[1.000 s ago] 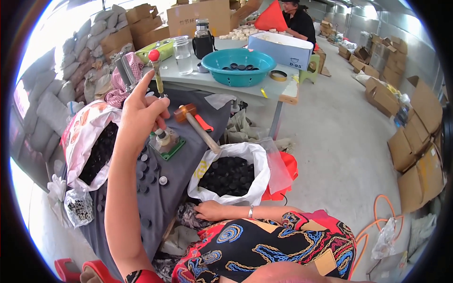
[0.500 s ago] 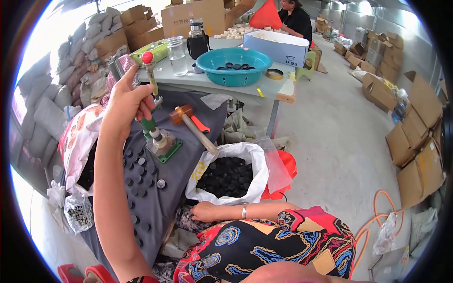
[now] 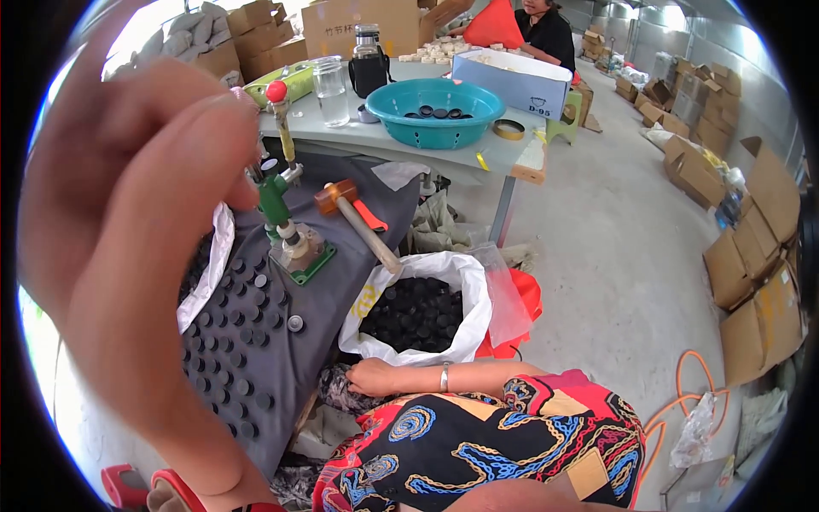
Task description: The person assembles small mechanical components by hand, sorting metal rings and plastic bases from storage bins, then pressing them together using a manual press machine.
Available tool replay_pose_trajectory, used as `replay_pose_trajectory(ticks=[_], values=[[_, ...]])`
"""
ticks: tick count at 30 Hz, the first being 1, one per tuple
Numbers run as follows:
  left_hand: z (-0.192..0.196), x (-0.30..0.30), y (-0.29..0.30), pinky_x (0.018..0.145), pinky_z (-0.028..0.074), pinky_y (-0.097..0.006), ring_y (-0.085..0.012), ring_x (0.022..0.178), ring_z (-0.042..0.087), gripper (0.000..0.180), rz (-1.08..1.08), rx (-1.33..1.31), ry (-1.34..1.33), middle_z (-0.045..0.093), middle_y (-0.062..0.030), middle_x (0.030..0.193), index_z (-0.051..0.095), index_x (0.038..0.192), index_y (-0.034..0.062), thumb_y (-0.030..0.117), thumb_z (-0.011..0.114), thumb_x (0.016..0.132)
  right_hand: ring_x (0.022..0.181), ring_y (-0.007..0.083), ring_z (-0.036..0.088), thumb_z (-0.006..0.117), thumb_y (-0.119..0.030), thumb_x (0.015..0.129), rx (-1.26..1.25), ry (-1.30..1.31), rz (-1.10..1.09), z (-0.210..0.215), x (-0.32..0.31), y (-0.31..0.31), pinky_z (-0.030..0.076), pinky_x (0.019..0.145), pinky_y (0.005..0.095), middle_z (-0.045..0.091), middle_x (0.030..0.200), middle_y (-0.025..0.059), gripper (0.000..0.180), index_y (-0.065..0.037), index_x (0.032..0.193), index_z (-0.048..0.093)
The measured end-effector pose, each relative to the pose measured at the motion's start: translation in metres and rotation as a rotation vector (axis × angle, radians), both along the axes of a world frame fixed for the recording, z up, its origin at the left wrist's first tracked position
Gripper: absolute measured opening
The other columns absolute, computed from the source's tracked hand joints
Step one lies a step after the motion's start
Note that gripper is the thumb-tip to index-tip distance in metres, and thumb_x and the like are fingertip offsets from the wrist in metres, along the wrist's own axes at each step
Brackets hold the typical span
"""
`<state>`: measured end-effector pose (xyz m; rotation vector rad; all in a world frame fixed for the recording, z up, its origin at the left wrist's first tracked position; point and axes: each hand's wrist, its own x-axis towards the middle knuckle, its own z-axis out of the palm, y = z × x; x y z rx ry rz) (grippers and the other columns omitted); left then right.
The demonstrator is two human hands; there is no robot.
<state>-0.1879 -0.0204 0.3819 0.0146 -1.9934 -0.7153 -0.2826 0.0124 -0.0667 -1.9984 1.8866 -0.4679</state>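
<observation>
My left hand (image 3: 145, 171) is raised close in front of me, large and blurred. One finger reaches up past the top while the others bend loosely, and I see nothing in them. Low on my patterned trouser leg (image 3: 337, 392) rests my right hand (image 3: 370, 376), its fingers curled down with no object showing. Beyond the left hand stands a green hand press (image 3: 275, 205) with a red ball knob (image 3: 276, 91). Rows of black caps (image 3: 243, 337) lie on the dark cloth (image 3: 320, 299). A mallet (image 3: 363, 226) leans there, its handle reaching a white sack (image 3: 478, 294) of black caps (image 3: 414, 316).
Behind is a table (image 3: 324, 132) with a teal basin (image 3: 435, 141), blue box (image 3: 520, 96), glass jar (image 3: 331, 94), bottle (image 3: 368, 68) and tape roll (image 3: 508, 130). Another person (image 3: 546, 38) sits at the far side. Cardboard boxes (image 3: 759, 320) and an orange hose (image 3: 682, 388) lie right.
My left hand has come off the press lever area and moved up and toward me, now filling the left side. The view has shifted slightly. My right hand stays on my leg.
</observation>
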Motion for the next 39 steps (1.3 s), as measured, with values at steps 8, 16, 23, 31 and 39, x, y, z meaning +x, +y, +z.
replay_pose_trajectory(ticks=[8, 16, 23, 31, 39], values=[[0.001, -0.041, -0.074, 0.038, 0.035, -0.021, -0.0095, 0.042, 0.052, 0.060, 0.014, 0.276, -0.313, 0.057, -0.0047, 0.062, 0.039, 0.135, -0.0064, 0.009, 0.058, 0.080, 0.075, 0.0379, 0.063, 0.061, -0.031, 0.081, -0.020, 0.014, 0.052, 0.004, 0.014, -0.008, 0.050, 0.066, 0.0474, 0.064, 0.077, 0.0195, 0.031, 0.001, 0.080, 0.061], [0.004, -0.024, -0.024, 0.058, 0.041, -0.019, -0.0078, 0.070, 0.055, 0.046, -0.141, -0.029, 0.052, 0.061, -0.0045, 0.089, 0.050, 0.128, -0.0004, 0.007, 0.058, 0.084, 0.075, 0.0378, 0.063, 0.061, -0.032, 0.081, -0.021, -0.013, 0.015, -0.003, 0.007, -0.002, 0.050, 0.067, 0.0473, 0.063, 0.077, 0.0194, 0.033, 0.001, 0.080, 0.061], [0.036, 0.021, 0.027, 0.085, 0.044, -0.033, -0.0194, 0.096, 0.057, 0.034, -0.105, -0.599, -0.070, 0.061, -0.0129, 0.104, 0.053, 0.120, -0.0038, 0.011, 0.054, 0.089, 0.076, 0.0379, 0.063, 0.061, -0.033, 0.081, -0.011, 0.000, 0.049, 0.004, 0.014, -0.006, 0.050, 0.066, 0.0472, 0.063, 0.078, 0.0191, 0.034, 0.000, 0.079, 0.061], [0.023, 0.038, 0.026, 0.086, 0.044, -0.033, -0.0201, 0.097, 0.057, 0.034, -0.097, -0.596, -0.032, 0.060, -0.0134, 0.105, 0.053, 0.120, -0.0039, 0.011, 0.054, 0.089, 0.074, 0.0384, 0.064, 0.063, -0.032, 0.079, -0.072, -0.041, 0.028, 0.001, 0.012, -0.005, 0.051, 0.067, 0.0473, 0.064, 0.074, 0.0207, 0.033, 0.000, 0.076, 0.065], [0.008, 0.087, -0.002, 0.086, 0.044, -0.034, -0.0208, 0.098, 0.057, 0.034, -0.082, -0.592, 0.001, 0.060, -0.0139, 0.106, 0.053, 0.120, -0.0041, 0.011, 0.054, 0.089, 0.078, 0.0380, 0.062, 0.062, -0.032, 0.081, -0.006, -0.020, 0.050, 0.005, 0.014, -0.005, 0.050, 0.069, 0.0476, 0.063, 0.079, 0.0196, 0.033, 0.001, 0.081, 0.061]])
